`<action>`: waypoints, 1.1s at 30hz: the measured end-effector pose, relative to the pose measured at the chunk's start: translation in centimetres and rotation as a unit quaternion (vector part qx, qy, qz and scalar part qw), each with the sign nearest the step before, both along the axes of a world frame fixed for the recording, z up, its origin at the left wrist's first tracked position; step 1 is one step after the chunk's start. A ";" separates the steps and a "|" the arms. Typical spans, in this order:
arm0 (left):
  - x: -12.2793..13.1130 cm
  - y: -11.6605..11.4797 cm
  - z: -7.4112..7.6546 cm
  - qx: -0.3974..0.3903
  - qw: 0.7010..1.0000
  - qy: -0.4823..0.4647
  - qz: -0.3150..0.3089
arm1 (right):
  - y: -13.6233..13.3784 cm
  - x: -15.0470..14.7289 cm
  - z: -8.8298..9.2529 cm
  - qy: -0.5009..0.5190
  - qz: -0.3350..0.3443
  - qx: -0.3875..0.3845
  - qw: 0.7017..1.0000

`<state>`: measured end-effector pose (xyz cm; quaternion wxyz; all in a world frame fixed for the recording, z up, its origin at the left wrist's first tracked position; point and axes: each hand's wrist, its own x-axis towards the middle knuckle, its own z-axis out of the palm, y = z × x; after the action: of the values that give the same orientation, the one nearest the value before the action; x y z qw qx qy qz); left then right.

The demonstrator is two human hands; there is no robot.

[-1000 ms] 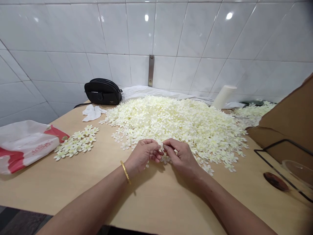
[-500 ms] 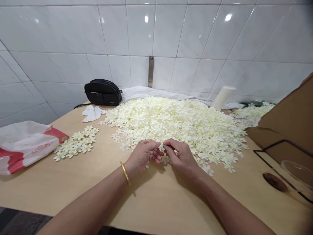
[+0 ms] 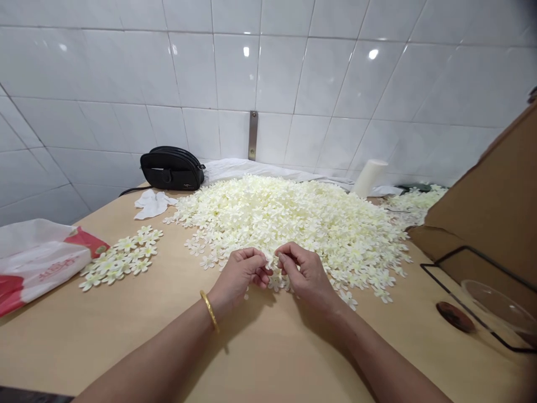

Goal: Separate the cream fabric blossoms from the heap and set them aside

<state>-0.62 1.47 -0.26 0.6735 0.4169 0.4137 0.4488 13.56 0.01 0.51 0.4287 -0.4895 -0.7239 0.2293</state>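
My left hand [image 3: 244, 275], with a gold bangle on its wrist, is closed in a pinch at the front of a heap of pale cream artificial flowers [image 3: 268, 212]. A white flower [image 3: 269, 261] shows in part at its thumb and fingertip. My right hand [image 3: 305, 274] is just to the right, thumb and forefinger pressed together; whatever lies between them is too small to make out. A narrow gap separates the two sets of fingertips. Below them, loose flowers [image 3: 276, 282] lie on the wooden table [image 3: 268, 350].
Flowers laid flat [image 3: 121, 260] sit at left beside a red and white plastic bag [image 3: 46, 260]. Behind are a crumpled tissue [image 3: 153, 204] and a black pouch [image 3: 172, 169]. A white roll [image 3: 369, 176], a cardboard box [image 3: 482, 184] and a black wire frame [image 3: 457, 299] stand at right.
My fingertips have drawn slightly apart; before, they met at one flower. The view has tilted up a little and turned to the right.
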 end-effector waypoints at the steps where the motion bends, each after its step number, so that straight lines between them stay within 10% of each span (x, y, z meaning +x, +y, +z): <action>1: 0.1 0.0 0.0 0.003 1.000 0.002 0.013 | 0.0 0.0 0.1 0.008 0.000 -0.001 1.000; 12: 1.7 0.4 3.2 0.150 0.986 0.079 0.001 | 0.6 1.0 0.0 0.072 0.002 0.032 0.997; 22: 1.7 0.4 3.0 0.165 0.979 0.118 -0.011 | 0.7 1.4 0.5 -0.013 -0.050 0.085 0.995; 33: 1.3 0.5 1.9 0.120 0.989 0.086 0.016 | 1.4 3.5 1.6 0.125 -0.059 -0.017 0.990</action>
<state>0.65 1.95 1.68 0.5728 0.5253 0.4202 0.4684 17.05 1.39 2.15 0.5202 -0.5058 -0.6306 0.2755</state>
